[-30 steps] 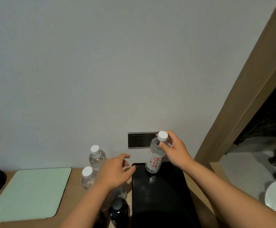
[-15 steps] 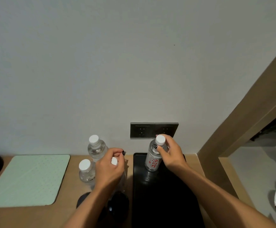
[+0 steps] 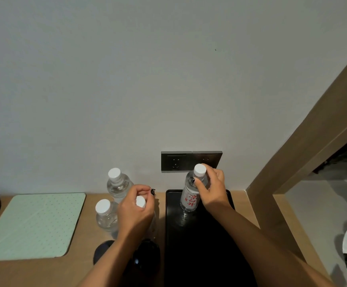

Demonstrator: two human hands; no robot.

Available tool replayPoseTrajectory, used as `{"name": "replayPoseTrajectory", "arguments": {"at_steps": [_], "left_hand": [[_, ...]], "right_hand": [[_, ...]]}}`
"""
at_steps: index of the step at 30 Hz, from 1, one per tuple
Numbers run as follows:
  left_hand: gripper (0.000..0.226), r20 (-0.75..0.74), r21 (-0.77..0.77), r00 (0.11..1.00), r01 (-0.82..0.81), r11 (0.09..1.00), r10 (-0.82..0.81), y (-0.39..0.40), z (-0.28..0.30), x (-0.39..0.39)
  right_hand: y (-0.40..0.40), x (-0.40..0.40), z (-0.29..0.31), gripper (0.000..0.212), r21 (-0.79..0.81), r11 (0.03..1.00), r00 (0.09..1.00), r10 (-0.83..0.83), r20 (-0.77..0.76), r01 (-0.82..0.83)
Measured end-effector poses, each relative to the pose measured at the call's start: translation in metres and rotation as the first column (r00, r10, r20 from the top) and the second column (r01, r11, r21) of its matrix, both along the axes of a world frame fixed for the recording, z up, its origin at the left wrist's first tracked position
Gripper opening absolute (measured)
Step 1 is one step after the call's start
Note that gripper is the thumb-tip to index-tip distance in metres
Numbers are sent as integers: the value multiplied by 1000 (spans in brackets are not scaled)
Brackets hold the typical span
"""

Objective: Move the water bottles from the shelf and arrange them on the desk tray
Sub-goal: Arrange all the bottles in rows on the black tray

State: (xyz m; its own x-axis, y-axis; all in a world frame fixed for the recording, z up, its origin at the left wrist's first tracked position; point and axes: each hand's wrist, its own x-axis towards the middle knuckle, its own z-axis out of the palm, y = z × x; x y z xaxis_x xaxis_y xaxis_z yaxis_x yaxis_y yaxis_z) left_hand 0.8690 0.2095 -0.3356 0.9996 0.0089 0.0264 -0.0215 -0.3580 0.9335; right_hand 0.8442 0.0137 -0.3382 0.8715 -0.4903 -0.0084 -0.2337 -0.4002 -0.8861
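1. Hands at work over a wooden counter [image 3: 81, 272] against a pale wall: the right hand [image 3: 213, 191] curls round the neck of a labelled bottle [image 3: 190, 198], thumb pressed just under its white cap, and the bottle stands upright on the far end of a black tray [image 3: 201, 245], toward 12 o'clock.
2. The left hand [image 3: 136, 208] is curled round the cap and neck of a second bottle [image 3: 141, 201], which stands on the counter just left of the tray, at 9 o'clock from the labelled one.
3. Two more clear bottles wait untouched: a back bottle [image 3: 117, 184] by the wall and a front bottle [image 3: 105, 216] beside the left wrist.
4. Risk, as I judge it: both grips sit high on tall, narrow bottles, so a sideways tug could tip either one (the tray looks glossy and may let the base slide).
5. Lifting the second bottle rightward, the left forearm could brush the front bottle, or the bottle's base could catch the tray's raised rim.
6. A dark round object [image 3: 147, 257] near 6 o'clock, half hidden under the left arm, could also be knocked.
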Motion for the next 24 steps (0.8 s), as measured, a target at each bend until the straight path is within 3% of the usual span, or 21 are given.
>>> {"name": "replayPoseTrajectory", "arguments": {"at_steps": [6,15,20,24], "left_hand": [[14,-40,-80,999,-25,997,22,-4,4,-10],[13,-20,-34,1000,13,999,-14,-1,10,8],[13,32,-133,999,-35,990,39,2,38,8],[10,127,-195,991,53,979,-29,7,71,11]], "right_hand": [[7,-1,5,42,30,996,996,-77,-45,78],[9,0,10,42,66,995,997,-66,-34,69],[9,-4,11,60,65,992,993,-107,-46,110],[19,-22,22,70,36,983,974,-182,132,179]]}}
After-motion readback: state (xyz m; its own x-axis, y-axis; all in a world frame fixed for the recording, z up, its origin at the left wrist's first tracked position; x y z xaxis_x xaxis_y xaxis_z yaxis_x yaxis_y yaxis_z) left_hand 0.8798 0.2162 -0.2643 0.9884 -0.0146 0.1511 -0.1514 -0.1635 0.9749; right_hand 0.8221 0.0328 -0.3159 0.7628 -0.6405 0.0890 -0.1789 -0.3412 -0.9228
